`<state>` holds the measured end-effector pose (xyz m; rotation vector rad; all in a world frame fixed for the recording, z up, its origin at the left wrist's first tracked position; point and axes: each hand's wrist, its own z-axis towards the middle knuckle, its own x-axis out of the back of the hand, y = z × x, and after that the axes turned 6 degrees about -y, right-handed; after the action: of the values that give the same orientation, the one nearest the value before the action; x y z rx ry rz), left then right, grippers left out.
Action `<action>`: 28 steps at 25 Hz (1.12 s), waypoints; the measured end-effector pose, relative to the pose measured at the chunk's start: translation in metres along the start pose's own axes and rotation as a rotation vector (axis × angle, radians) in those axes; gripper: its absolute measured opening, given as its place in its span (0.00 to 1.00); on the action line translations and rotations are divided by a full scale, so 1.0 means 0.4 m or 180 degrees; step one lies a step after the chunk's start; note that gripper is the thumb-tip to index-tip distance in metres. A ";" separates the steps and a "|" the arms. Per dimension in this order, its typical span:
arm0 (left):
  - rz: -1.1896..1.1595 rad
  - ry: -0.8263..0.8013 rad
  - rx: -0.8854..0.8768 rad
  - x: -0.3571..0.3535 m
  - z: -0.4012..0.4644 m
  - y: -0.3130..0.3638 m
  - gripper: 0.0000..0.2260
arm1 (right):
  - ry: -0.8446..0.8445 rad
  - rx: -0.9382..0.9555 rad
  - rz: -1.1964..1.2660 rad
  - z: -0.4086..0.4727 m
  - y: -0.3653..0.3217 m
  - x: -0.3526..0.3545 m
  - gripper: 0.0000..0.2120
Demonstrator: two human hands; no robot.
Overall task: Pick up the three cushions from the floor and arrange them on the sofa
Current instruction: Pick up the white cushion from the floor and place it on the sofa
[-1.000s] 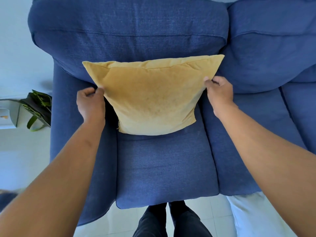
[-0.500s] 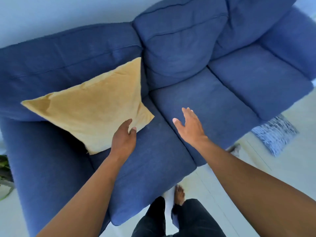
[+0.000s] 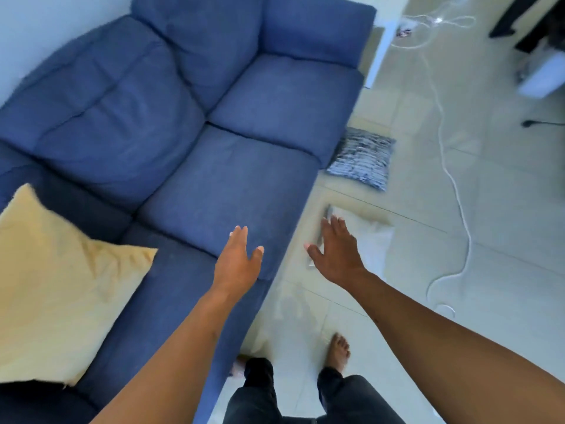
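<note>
A yellow cushion leans on the left seat of the blue sofa. On the floor beside the sofa's front lies a white cushion, partly hidden by my right hand, which hovers above it, open with fingers spread. Farther along the floor, by the sofa's right end, lies a blue-and-white striped cushion. My left hand is open over the front edge of the middle seat, holding nothing.
A white cable snakes across the pale tiled floor to the right. Dark furniture legs and a white object stand at the far right. My bare feet stand next to the sofa's front.
Both hands let go of the yellow cushion, which stays on the left seat. My view and both arms swung right, bringing the floor and its two cushions into sight.
</note>
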<state>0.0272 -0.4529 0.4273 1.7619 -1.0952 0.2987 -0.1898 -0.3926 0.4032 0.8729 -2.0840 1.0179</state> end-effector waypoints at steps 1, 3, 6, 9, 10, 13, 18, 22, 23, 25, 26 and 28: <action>0.0054 -0.0117 -0.0099 -0.063 0.000 0.070 0.30 | 0.0030 -0.0087 0.0036 -0.026 0.082 0.029 0.37; 0.0162 -0.0334 -0.0304 -0.183 0.000 0.188 0.31 | 0.0114 -0.0253 0.0105 -0.070 0.233 0.082 0.37; 0.0364 -0.0596 -0.0490 -0.304 0.013 0.313 0.32 | 0.0200 -0.0520 0.0223 -0.102 0.392 0.142 0.37; 0.0572 -0.0853 -0.0545 -0.380 0.053 0.398 0.32 | 0.0272 -0.0753 0.0408 -0.096 0.492 0.177 0.37; 0.0647 -0.0933 -0.0522 -0.397 0.078 0.418 0.32 | 0.0267 -0.0804 0.0483 -0.086 0.514 0.186 0.37; 0.0769 -0.1113 -0.0426 -0.433 0.162 0.454 0.34 | 0.0227 -0.0913 0.0605 -0.050 0.568 0.197 0.37; 0.0897 -0.1476 -0.0307 -0.496 0.343 0.525 0.33 | 0.0049 -0.1188 0.0720 0.072 0.661 0.230 0.38; 0.1064 -0.1542 -0.0156 -0.573 0.491 0.545 0.32 | -0.0084 -0.1242 0.0813 0.231 0.741 0.228 0.39; 0.1108 -0.1562 -0.0098 -0.596 0.526 0.541 0.31 | -0.0111 -0.1279 0.0883 0.270 0.760 0.215 0.39; 0.1141 -0.1603 -0.0003 -0.675 0.618 0.520 0.30 | -0.0140 -0.1449 0.1139 0.369 0.823 0.166 0.39; 0.1147 -0.1590 0.0028 -0.717 0.663 0.499 0.28 | -0.0142 -0.1506 0.1246 0.422 0.857 0.131 0.39; 0.1213 -0.1519 0.0100 -0.814 0.770 0.442 0.27 | -0.0169 -0.1551 0.1323 0.536 0.937 0.046 0.39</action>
<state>-0.3773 -0.5528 0.1855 1.6863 -1.7835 0.1233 -0.5492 -0.3981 0.1630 0.2290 -2.4664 0.6299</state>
